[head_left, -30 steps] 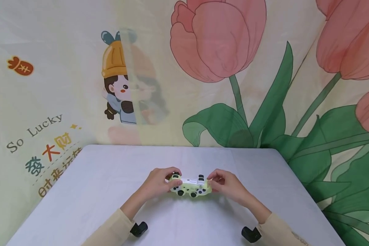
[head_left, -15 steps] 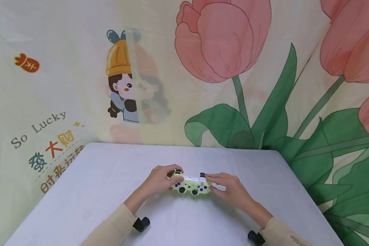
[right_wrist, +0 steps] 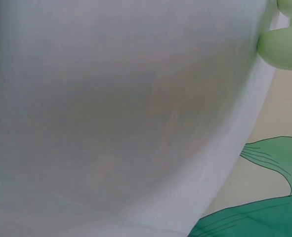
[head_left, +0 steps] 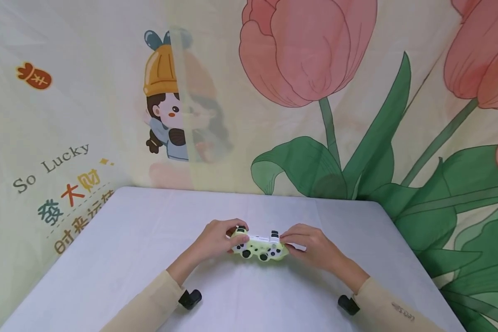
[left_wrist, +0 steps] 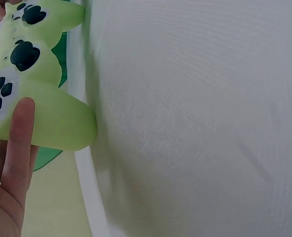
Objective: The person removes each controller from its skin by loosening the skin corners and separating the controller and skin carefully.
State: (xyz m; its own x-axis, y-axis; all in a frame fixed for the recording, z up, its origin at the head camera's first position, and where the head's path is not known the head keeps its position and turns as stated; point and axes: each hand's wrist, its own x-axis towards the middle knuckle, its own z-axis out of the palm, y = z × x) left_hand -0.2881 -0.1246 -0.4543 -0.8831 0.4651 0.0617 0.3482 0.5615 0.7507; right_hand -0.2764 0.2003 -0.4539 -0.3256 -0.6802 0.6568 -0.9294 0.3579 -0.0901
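Fingers point(head_left: 237, 229) of the left hand point(head_left: 216, 240) curl over one end of the pale green controller point(head_left: 260, 246). Right hand point(head_left: 311, 244) clamps the other end, fingers bent. Between both sets of fingers, it rests low on the counter point(head_left: 128, 240).

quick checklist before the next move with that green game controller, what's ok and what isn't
1. Left hand grips the controller's left end: ok.
2. Right hand holds the controller's right end, fingers curled round it: ok.
3. Controller roughly level, sticks and buttons facing the person: ok.
4. Controller resting on or raised off the table: cannot tell; the left wrist view shows a grip close to the white surface.
5. Table round the hands free of other things: ok in the head view.
6. Thumbs on the sticks: cannot tell.
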